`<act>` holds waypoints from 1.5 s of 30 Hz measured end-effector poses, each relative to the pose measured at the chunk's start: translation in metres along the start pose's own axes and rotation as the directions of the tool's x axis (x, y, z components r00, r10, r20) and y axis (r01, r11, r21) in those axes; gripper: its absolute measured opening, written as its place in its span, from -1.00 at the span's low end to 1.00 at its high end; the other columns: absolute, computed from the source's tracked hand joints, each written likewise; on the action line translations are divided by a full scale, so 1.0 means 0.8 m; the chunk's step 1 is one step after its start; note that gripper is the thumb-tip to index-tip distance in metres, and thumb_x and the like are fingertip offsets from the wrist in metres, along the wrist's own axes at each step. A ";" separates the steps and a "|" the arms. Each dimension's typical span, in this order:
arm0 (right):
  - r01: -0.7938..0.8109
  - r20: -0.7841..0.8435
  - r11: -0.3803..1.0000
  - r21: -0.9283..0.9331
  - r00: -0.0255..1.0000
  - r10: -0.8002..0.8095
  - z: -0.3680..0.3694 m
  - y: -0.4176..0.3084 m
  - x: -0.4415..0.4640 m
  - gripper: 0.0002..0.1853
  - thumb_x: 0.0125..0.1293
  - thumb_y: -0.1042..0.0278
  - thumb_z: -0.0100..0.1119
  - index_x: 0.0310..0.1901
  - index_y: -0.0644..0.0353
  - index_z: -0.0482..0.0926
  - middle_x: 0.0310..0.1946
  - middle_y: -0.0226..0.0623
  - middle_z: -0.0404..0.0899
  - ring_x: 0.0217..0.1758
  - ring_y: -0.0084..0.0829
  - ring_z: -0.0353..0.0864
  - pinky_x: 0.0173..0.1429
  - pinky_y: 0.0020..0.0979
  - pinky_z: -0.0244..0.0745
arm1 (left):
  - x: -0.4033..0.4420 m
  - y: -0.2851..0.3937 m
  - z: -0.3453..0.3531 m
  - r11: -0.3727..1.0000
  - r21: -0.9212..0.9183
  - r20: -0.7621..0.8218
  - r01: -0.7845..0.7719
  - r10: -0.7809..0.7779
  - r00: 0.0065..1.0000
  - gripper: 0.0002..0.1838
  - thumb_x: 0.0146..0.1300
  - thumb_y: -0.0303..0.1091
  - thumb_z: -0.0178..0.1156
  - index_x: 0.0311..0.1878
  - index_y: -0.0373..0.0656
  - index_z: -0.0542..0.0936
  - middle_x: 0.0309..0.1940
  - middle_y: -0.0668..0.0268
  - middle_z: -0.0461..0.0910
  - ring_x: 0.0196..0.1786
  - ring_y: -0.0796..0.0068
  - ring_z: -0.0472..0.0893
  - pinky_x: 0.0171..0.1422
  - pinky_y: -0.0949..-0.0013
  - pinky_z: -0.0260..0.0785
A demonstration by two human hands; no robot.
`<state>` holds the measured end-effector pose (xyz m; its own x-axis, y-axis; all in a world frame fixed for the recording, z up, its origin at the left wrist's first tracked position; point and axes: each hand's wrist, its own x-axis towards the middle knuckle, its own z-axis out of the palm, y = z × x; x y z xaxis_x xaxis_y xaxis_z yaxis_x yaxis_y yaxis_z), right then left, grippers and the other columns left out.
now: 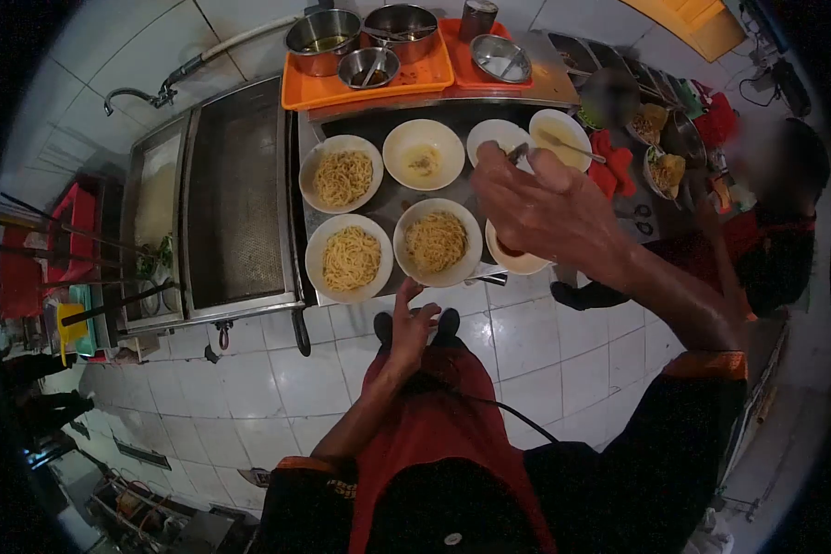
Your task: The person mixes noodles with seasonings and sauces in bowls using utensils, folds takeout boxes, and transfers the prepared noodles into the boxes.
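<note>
My right hand [554, 208] is raised over the right-hand bowls, fingers pinched round a metal utensil [520, 152] whose kind I cannot make out. Beneath it, a white bowl [480, 132] and a bowl with reddish sauce [532, 270] are partly hidden. My left hand [410, 328] has its fingers apart, just below the front rim of a noodle bowl [476, 247]; whether it touches is unclear. Two more noodle bowls [307, 189] stand to the left. Behind the middle one, a white bowl [390, 159] has a little pale seasoning at its bottom.
At the counter's back, an orange tray [293, 90] carries metal pots. A bowl of pale liquid [571, 118] with a spoon stands at right. Left are a steel basin [235, 185] and tap [138, 97]. Another person [780, 240] stands at right near food-filled bowls.
</note>
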<state>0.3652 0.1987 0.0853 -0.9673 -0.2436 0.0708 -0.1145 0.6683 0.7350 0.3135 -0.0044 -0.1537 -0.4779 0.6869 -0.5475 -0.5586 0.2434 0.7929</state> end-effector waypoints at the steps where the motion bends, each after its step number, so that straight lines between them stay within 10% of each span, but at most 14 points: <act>1: -0.012 -0.006 1.000 -0.008 1.000 0.012 0.000 0.004 0.008 -0.84 -0.05 0.40 0.23 -0.35 0.15 0.59 -0.27 -0.51 0.46 0.01 -0.56 0.39 -0.08 -0.24 0.17 | 0.000 -0.003 -0.002 1.000 -0.002 0.000 0.007 -0.007 1.000 -0.32 0.17 -0.47 0.11 0.38 -0.10 0.14 0.23 0.17 0.28 -0.02 0.43 0.50 -0.12 0.40 0.43; 9: -0.497 0.263 0.680 0.539 0.866 0.424 0.139 -0.146 -0.033 -0.83 -0.17 0.35 0.22 -0.43 0.08 0.65 -0.34 -0.35 0.54 -0.11 -0.32 0.46 0.08 -0.14 0.24 | 0.031 -0.020 -0.002 0.973 -0.200 0.090 0.112 -0.096 0.991 -0.51 0.35 -0.22 -0.03 0.27 -0.25 0.28 0.13 0.13 0.42 -0.09 0.26 0.61 -0.07 0.30 0.43; 16: -0.585 0.616 -0.339 0.737 0.374 0.694 0.104 -0.230 -0.119 -0.86 0.25 0.38 0.15 -0.25 0.24 0.63 -0.43 -0.15 0.62 -0.32 -0.20 0.60 -0.19 -0.22 0.46 | 0.095 -0.089 -0.005 0.988 -0.152 0.008 -0.030 0.031 0.999 -0.46 0.37 -0.01 -0.09 0.10 -0.38 0.34 -0.08 0.07 0.49 -0.40 0.19 0.68 -0.46 0.38 0.45; 20: -0.454 0.819 -0.682 0.573 0.296 0.491 0.097 -0.235 -0.169 -0.84 0.28 0.42 0.19 -0.15 0.27 0.60 -0.30 -0.16 0.64 -0.21 -0.40 0.63 -0.09 -0.38 0.51 | 0.070 -0.057 0.022 0.996 -0.069 -0.204 0.062 -0.075 0.976 -0.48 0.36 0.00 -0.06 0.06 -0.34 0.35 -0.22 0.07 0.57 -0.48 0.29 0.65 -0.57 0.44 0.40; 27: -0.379 0.658 -0.541 0.751 0.499 0.564 0.142 -0.216 -0.243 -0.82 0.26 0.43 0.15 -0.13 0.26 0.59 -0.28 -0.12 0.61 -0.23 -0.25 0.63 -0.12 -0.29 0.50 | 0.057 -0.028 0.010 0.753 0.657 -0.180 0.025 0.125 0.976 -0.50 0.33 -0.03 0.05 -0.40 -0.41 0.49 -0.76 0.13 0.51 -0.84 0.47 0.42 -0.79 0.43 0.21; 31: -0.388 0.640 -0.513 0.766 0.530 0.556 0.162 -0.204 -0.259 -0.83 0.24 0.47 0.11 -0.14 0.21 0.57 -0.31 -0.09 0.59 -0.26 -0.09 0.62 -0.18 -0.20 0.51 | 0.019 0.051 0.092 0.686 0.719 -0.191 -0.117 0.356 0.915 -0.64 0.39 -0.17 0.00 -0.17 -0.36 0.52 -0.33 0.04 0.64 -0.41 0.27 0.64 -0.41 0.33 0.43; 32: -0.477 0.619 -0.399 0.783 0.538 0.572 0.163 -0.197 -0.255 -0.82 0.22 0.47 0.10 -0.15 0.21 0.58 -0.30 -0.13 0.61 -0.26 -0.12 0.63 -0.17 -0.22 0.52 | 0.031 0.040 0.082 -0.017 0.926 0.287 -0.378 0.681 0.673 -0.60 0.39 -0.17 -0.02 0.04 -0.35 0.47 -0.06 -0.09 0.56 -0.09 0.04 0.59 -0.09 0.18 0.43; 33: -0.537 0.589 -0.285 0.794 0.565 0.578 0.161 -0.194 -0.242 -0.81 0.20 0.47 0.09 -0.16 0.22 0.59 -0.30 -0.18 0.62 -0.26 -0.15 0.64 -0.17 -0.24 0.53 | 0.045 0.020 0.055 -0.163 0.967 0.251 -0.195 0.498 0.830 -0.52 0.41 -0.12 -0.08 0.16 -0.34 0.41 0.07 -0.18 0.46 0.09 -0.15 0.45 0.18 0.02 0.27; 35: -0.509 0.438 -0.080 0.857 0.638 0.633 0.162 -0.184 -0.221 -0.73 0.08 0.49 0.13 -0.13 0.12 0.58 -0.27 -0.18 0.56 -0.28 -0.08 0.61 -0.26 -0.19 0.53 | 0.057 0.013 0.055 0.042 0.988 0.109 -0.149 0.495 0.862 -0.39 0.44 0.03 -0.23 0.23 -0.38 0.33 0.13 -0.23 0.37 0.24 -0.23 0.28 0.36 -0.06 0.00; 38: -0.448 0.459 -0.185 0.874 0.642 0.613 0.138 -0.172 -0.169 -0.79 0.14 0.49 0.12 -0.17 0.15 0.60 -0.28 -0.12 0.54 -0.30 -0.07 0.60 -0.25 -0.17 0.52 | 0.057 0.020 0.072 0.373 0.889 -0.024 -0.265 0.615 0.788 -0.35 0.48 0.02 -0.35 0.32 -0.41 0.19 0.21 -0.18 0.31 0.30 -0.14 0.25 0.36 0.01 0.02; 40: -0.467 0.458 -0.134 0.874 0.699 0.549 0.148 -0.189 -0.137 -0.81 0.16 0.47 0.12 -0.18 0.15 0.60 -0.28 -0.11 0.55 -0.29 -0.06 0.60 -0.24 -0.15 0.51 | 0.048 0.037 0.088 0.844 0.458 -0.359 -0.281 0.464 0.810 -0.38 0.49 -0.01 -0.38 0.33 -0.39 0.18 0.27 -0.22 0.20 0.34 -0.09 0.20 0.35 0.04 0.06; 42: -0.510 0.481 -0.086 0.856 0.724 0.495 0.158 -0.194 -0.121 -0.83 0.18 0.45 0.12 -0.19 0.16 0.61 -0.27 -0.09 0.56 -0.29 -0.05 0.60 -0.23 -0.14 0.50 | 0.070 -0.005 0.033 0.757 0.490 -0.309 -0.432 0.615 0.726 -0.46 0.45 -0.13 -0.17 0.34 -0.33 0.21 0.30 -0.22 0.14 0.37 -0.06 0.16 0.34 0.05 0.09; 44: -0.554 0.590 -0.241 0.797 0.628 0.507 0.169 -0.184 -0.124 -0.84 0.20 0.42 0.13 -0.19 0.17 0.62 -0.28 -0.06 0.57 -0.26 -0.04 0.59 -0.21 -0.14 0.47 | 0.051 0.021 0.037 0.172 0.974 -0.063 -0.150 0.834 0.548 -0.40 0.29 -0.33 0.08 0.36 -0.27 0.22 0.32 -0.18 0.15 0.38 -0.07 0.15 0.36 0.03 0.07; 45: -0.559 0.543 -0.198 0.805 0.560 0.625 0.177 -0.173 -0.139 -0.85 0.22 0.41 0.13 -0.21 0.21 0.62 -0.32 -0.04 0.58 -0.24 -0.05 0.60 -0.19 -0.17 0.46 | 0.051 0.026 0.039 0.305 0.909 -0.109 -0.283 0.830 0.547 -0.26 0.08 -0.48 0.21 0.38 -0.23 0.21 0.34 -0.12 0.15 0.39 -0.10 0.14 0.40 0.02 0.02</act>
<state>0.4561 0.2331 -0.1198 -0.7364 0.6633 0.1331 0.3814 0.5695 -0.7282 0.3042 0.0500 -0.1512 -0.7987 0.5032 0.3301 0.5812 0.5029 0.6397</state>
